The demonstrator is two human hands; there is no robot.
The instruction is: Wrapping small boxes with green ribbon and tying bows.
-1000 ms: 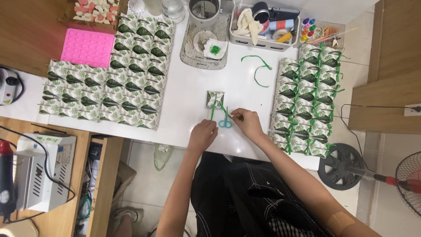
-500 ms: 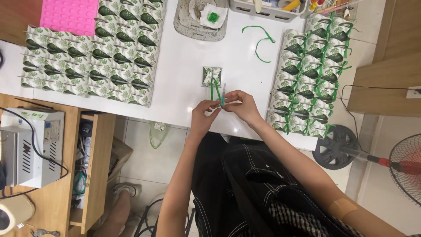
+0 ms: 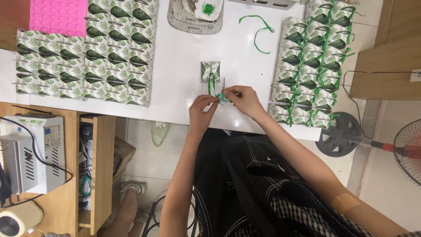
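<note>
Near the desk's [image 3: 175, 83] front edge, both hands pinch a green ribbon [image 3: 212, 87] trailing from a small leaf-printed box [image 3: 210, 71]; left hand [image 3: 201, 107] and right hand [image 3: 243, 100] are closed on it, the right also holding small scissors [image 3: 223, 90]. The tying step looks to be in hand; trimming it would need steady tension.

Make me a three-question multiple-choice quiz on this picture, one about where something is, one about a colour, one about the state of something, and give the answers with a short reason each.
1. Where is the pink mould?
A. At the table's far left
B. Beside the fan
C. On the person's lap

2. What colour is the ribbon on the small box near the hands?
A. Red
B. Green
C. Yellow

3. What state are the boxes on the right in?
A. Tied with ribbon
B. Crushed flat
C. Piled on the floor

Answers:
1 A, the mould lies at the far left edge of the white table.
2 B, a green strand runs from the box to the left hand and right hand.
3 A, green ribbon crosses those rows.
</note>
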